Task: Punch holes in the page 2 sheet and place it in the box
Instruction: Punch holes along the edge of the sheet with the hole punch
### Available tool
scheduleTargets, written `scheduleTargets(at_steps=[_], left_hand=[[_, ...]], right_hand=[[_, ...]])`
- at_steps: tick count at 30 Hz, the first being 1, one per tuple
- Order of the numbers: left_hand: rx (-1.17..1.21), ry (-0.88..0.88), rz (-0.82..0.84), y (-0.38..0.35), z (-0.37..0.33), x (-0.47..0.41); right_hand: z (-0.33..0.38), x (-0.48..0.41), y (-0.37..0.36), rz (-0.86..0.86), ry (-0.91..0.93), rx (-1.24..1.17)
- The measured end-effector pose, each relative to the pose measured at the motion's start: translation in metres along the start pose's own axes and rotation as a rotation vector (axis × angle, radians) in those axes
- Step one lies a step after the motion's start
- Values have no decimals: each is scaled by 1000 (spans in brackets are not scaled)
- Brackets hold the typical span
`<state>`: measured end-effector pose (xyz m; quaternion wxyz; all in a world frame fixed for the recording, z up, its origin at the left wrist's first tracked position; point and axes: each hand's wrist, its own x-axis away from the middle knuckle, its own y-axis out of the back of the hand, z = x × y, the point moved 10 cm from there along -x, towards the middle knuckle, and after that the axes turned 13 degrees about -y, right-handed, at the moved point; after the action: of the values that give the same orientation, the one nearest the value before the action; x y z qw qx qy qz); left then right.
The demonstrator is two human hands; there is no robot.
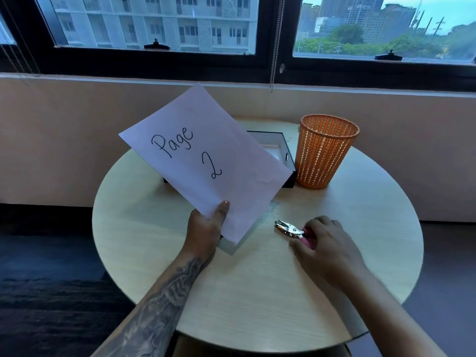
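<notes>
My left hand (206, 225) pinches the lower corner of a white sheet (206, 161) marked "Page 2" and holds it tilted up above the table. Behind the sheet lies a shallow black box (286, 150) with a white inside, mostly hidden by the paper. My right hand (324, 243) rests on the table and closes around the pink handles of a metal hole punch (288, 228), whose silver jaws point left toward the sheet's edge. The punch lies on the tabletop.
An orange mesh basket (325, 150) stands upright just right of the box. Everything sits on a round light wooden table (257, 292). A second sheet's corner (229, 247) peeks out below the held page. A wall and windows lie beyond.
</notes>
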<state>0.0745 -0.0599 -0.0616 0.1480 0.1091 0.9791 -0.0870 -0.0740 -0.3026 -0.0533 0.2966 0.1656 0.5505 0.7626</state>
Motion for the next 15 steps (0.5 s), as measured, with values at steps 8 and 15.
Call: scheduleTargets(at_steps=[8, 15], left_hand=[[-27, -10, -26, 3, -3, 1], [-62, 0, -32, 6, 1, 0]], right_hand=[[33, 24, 5, 351, 60, -622], [61, 50, -27, 1007, -121, -1237]])
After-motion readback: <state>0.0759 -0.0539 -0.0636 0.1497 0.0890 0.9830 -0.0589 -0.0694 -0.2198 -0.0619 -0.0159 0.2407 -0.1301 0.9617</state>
